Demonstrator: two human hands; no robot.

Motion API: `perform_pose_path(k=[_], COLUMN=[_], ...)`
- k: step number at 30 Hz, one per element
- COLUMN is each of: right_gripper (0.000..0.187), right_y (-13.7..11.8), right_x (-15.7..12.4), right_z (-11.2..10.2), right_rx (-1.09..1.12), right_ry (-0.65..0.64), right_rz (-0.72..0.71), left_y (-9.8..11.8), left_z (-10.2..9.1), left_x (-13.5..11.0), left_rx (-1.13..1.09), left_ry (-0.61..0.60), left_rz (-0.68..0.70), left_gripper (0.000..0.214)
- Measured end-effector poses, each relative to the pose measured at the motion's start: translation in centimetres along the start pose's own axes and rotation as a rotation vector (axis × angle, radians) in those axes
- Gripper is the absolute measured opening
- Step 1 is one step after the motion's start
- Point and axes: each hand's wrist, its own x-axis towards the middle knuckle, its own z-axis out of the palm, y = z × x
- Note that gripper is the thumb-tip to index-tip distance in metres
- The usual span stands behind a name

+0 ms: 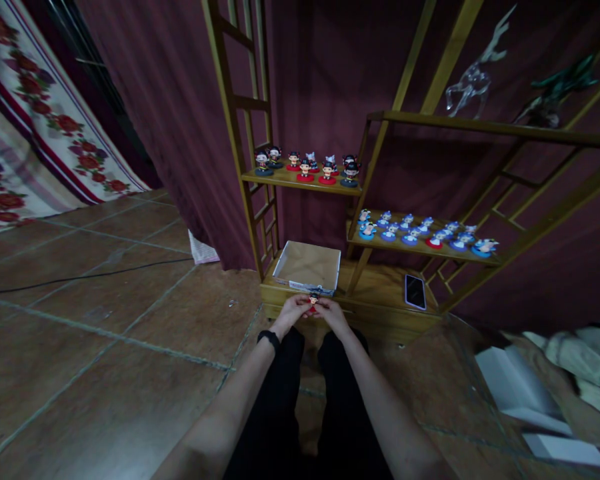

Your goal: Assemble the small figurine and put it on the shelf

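Between both hands is a small figurine [313, 301] with dark hair and a red base, upright in front of the shelf unit. My left hand [293, 313] grips it from the left, and my right hand [332, 315] from the right, fingers closed round its base. Just beyond them lies a shallow open box [307, 265] with a bare brown inside. On the upper left shelf [290, 180] stand several similar figurines [305, 171] on red and dark bases. Several bluish figurines [411, 235] are lined up on the right shelf.
A phone [415, 292] rests on the lowest wooden board at the right. A clear deer ornament [470, 87] and a dark green ornament [555, 93] stand on the top shelf. White boxes [517, 387] lie on the floor at right. A black cable [90, 275] crosses the tiles at left.
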Motion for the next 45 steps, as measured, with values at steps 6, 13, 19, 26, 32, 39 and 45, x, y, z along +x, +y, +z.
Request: perform_pose_path(k=[6, 13, 19, 26, 32, 39, 45], right_gripper=[0.031, 0.03, 0.033, 0.032, 0.029, 0.027, 0.027], right_y=[-0.42, -0.39, -0.36, -0.71, -0.59, -0.18, -0.34], right_x=[-0.09, -0.2, -0.26, -0.32, -0.31, -0.07, -0.21], right_z=[-0.15, -0.34, -0.44, -0.31, -0.32, -0.4, -0.48], right_rx=[0.223, 0.218, 0.244, 0.218, 0.192, 0.209, 0.219], right_ry=[-0.072, -0.063, -0.046, 0.019, 0.036, 0.01, 0.012], right_rz=[-0.035, -0.071, -0.065, -0.036, -0.062, -0.066, -0.047], left_y=[0.28, -0.3, -0.45, -0.24, -0.05, 0.32, 0.14], left_z=[-0.19, -0.22, -0.33, -0.21, -0.34, -0.6, -0.63], left_x=[-0.14, 0.15, 0.15, 0.01, -0.26, -0.65, -0.34], left_rx=[-0.046, -0.101, -0.124, -0.117, -0.108, -0.126, -0.151], left_ry=[-0.073, -0.071, -0.073, -0.073, -0.106, -0.161, -0.096], left_rz=[0.028, 0.036, 0.02, 0.01, 0.021, -0.003, 0.004], left_gripper=[0.046, 0.05, 0.053, 0.053, 0.047, 0.045, 0.047])
